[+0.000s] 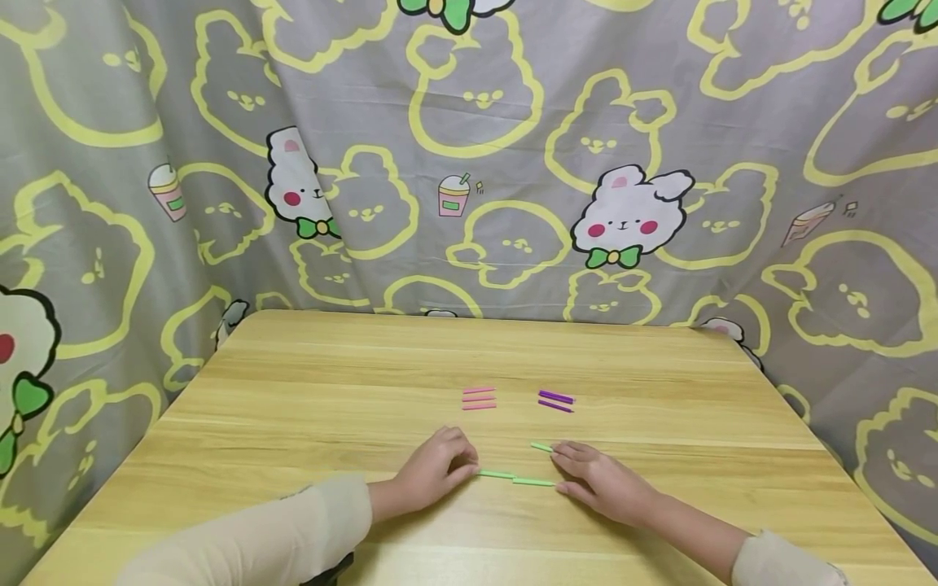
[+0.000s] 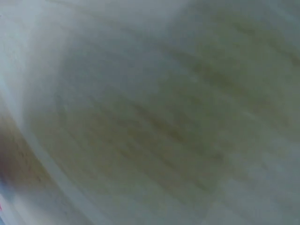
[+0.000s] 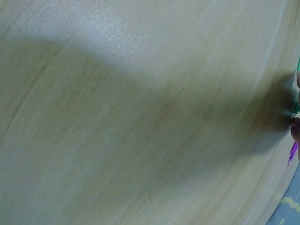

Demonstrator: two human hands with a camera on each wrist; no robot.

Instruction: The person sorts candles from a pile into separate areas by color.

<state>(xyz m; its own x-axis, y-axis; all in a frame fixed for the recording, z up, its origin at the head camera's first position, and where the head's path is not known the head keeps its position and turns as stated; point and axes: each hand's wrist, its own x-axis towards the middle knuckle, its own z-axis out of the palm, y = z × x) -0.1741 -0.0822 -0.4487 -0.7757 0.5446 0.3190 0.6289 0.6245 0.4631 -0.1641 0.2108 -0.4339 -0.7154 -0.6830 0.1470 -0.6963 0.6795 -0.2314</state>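
Observation:
Three slim green sticks lie on the wooden table between my hands in the head view. My left hand rests at the table with fingers curled, its thumb and forefinger pinching the left end of one green stick. A second green stick continues from it, the two ends overlapping slightly side by side. My right hand lies palm down, its thumb touching that stick's right end. Its fingertips rest at a third green stick, farther from me and partly covered. Only fingertips show at the right wrist view's edge.
Three pink sticks lie in parallel beyond my hands. To their right is a small group of purple sticks. The table ends at a grey patterned curtain. The left wrist view is blurred and mostly tabletop.

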